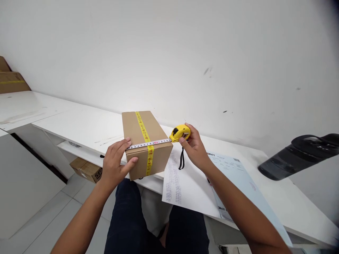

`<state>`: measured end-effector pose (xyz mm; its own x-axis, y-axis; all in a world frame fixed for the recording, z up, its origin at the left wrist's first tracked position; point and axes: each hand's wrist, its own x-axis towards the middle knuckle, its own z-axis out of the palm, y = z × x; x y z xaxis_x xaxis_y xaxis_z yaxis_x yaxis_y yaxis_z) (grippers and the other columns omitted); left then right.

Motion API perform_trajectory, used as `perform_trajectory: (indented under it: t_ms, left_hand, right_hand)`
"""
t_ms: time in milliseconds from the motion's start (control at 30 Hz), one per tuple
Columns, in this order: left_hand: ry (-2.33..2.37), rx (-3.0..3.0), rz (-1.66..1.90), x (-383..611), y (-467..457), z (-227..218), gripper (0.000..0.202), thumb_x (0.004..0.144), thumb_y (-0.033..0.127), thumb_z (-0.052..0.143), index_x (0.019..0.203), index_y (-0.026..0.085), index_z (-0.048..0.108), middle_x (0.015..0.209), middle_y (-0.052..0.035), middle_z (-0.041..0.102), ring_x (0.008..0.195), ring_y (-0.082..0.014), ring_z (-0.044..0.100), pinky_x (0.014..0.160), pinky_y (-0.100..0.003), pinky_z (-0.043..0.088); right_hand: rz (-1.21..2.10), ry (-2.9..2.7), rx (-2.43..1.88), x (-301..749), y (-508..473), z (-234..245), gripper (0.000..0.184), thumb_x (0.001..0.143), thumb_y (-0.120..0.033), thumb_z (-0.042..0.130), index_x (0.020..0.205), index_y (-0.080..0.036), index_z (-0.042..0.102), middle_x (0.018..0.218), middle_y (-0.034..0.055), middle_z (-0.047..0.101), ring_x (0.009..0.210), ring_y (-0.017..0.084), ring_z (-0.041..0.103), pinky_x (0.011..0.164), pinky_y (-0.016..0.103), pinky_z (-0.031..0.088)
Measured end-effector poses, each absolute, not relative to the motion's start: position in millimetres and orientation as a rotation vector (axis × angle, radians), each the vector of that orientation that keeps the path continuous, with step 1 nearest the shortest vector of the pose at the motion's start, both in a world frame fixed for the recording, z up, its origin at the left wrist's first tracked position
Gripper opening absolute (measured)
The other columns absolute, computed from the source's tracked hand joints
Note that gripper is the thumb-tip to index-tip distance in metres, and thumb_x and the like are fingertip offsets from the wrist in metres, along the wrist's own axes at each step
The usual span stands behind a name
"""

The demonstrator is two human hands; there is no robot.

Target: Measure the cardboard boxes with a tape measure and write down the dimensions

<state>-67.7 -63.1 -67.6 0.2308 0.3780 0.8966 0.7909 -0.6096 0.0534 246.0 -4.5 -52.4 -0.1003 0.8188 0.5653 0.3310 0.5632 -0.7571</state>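
A brown cardboard box point(144, 135) sealed with a strip of yellow tape sits at the front edge of a white table point(87, 128). A white measuring tape blade point(149, 143) is stretched across the box's top near its front edge. My left hand point(116, 160) pinches the blade's end against the box's left front corner, thumb on the front face. My right hand point(193, 144) grips the yellow tape measure case point(180, 133) just right of the box, its black wrist strap point(181, 158) hanging down.
A white printed sheet point(185, 183) and a pale blue sheet point(238, 173) lie on the table under my right forearm. A black object point(299, 155) juts in at the right. More cardboard boxes sit under the table point(87, 169) and far left point(12, 81). My knees are below.
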Motion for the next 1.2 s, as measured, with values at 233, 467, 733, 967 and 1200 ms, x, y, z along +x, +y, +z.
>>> perform_trajectory:
  t_ms: [233, 467, 733, 967, 1200]
  left_hand:
    - [-0.993, -2.084, -1.261, -75, -58, -65, 0.052, 0.092, 0.035, 0.069, 0.140, 0.023, 0.051, 0.134, -0.0142, 0.066, 0.121, -0.0279, 0.064, 0.100, -0.041, 0.052]
    - [-0.999, -2.140, -1.261, -75, -57, -64, 0.054, 0.095, 0.035, 0.065, 0.145, 0.025, 0.048, 0.140, -0.0131, 0.062, 0.125, -0.0280, 0.062, 0.102, -0.042, 0.051]
    - [-0.979, -2.139, -1.273, -77, -56, -64, 0.052, 0.092, 0.033, 0.069, 0.141, 0.023, 0.052, 0.137, -0.0144, 0.064, 0.122, -0.0283, 0.062, 0.102, -0.042, 0.050]
    - [-0.958, -2.140, -1.268, -77, -55, -64, 0.050, 0.091, 0.031, 0.071, 0.138, 0.022, 0.054, 0.136, -0.0151, 0.064, 0.121, -0.0283, 0.062, 0.100, -0.042, 0.051]
    - [-0.968, -2.131, -1.284, -77, -54, -65, 0.049, 0.091, 0.032, 0.071, 0.137, 0.023, 0.055, 0.135, -0.0140, 0.065, 0.121, -0.0282, 0.062, 0.100, -0.043, 0.051]
  right_hand:
    - [0.732, -1.591, -1.034, 241, -10, -33, 0.057, 0.093, -0.052, 0.064, 0.145, -0.040, 0.044, 0.142, 0.0047, 0.054, 0.127, 0.025, 0.054, 0.104, 0.046, 0.050]
    - [0.583, -1.625, -0.942, 245, -4, -42, 0.052, 0.092, -0.046, 0.066, 0.140, -0.039, 0.047, 0.136, 0.0043, 0.058, 0.116, 0.024, 0.061, 0.097, 0.045, 0.054]
    - [0.348, -1.666, -0.993, 245, -10, -43, 0.054, 0.092, -0.041, 0.065, 0.142, -0.038, 0.045, 0.146, 0.0077, 0.050, 0.123, 0.026, 0.058, 0.096, 0.048, 0.054]
    - [0.327, -1.652, -0.995, 241, -13, -41, 0.057, 0.091, -0.041, 0.066, 0.143, -0.039, 0.043, 0.149, 0.0070, 0.046, 0.127, 0.026, 0.056, 0.100, 0.049, 0.054]
    - [0.180, -1.683, -0.969, 242, -21, -44, 0.053, 0.091, -0.037, 0.066, 0.141, -0.036, 0.046, 0.143, 0.0084, 0.051, 0.126, 0.027, 0.057, 0.095, 0.048, 0.057]
